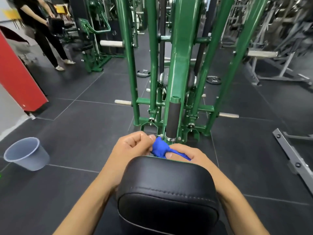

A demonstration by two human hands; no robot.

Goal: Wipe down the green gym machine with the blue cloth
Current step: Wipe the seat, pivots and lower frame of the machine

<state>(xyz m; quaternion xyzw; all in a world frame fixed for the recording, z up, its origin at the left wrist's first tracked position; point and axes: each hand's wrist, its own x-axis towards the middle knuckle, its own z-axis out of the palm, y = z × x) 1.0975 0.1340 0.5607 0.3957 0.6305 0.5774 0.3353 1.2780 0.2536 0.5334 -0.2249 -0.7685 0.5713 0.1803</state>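
Cloth: the blue cloth [160,147] is bunched into a tight wad with a twisted tail, held in the air just past the far edge of the black seat pad [167,187], near the foot of the green gym machine [179,65].
Left hand: the left hand [133,146] has its fingers curled in, with thumb and fingertips pinching the wad's left side.
Right hand: the right hand [186,155] is closed round the twisted tail, the thumb lying over it.
Contact with machine: the cloth seems to touch no green part; it hangs in front of the base bracket beside the black foam roller [173,119] (whether a corner brushes the metal behind cannot be told).
Progress: judged early or between passes. The cloth is wrung or gathered, not spread flat on a surface. The paint shines all over, so no wiped part can be told from an unwiped one.
Left to do: probably the uprights, cross bars, base and pegs, since nothing shows them finished.
Floor, left: a grey bucket [27,153] stands well apart from the machine, near the picture's left edge.
Floor, far: weight plates [143,73] lie behind the frame.
Background: a person in black [42,31] stands at the far left.
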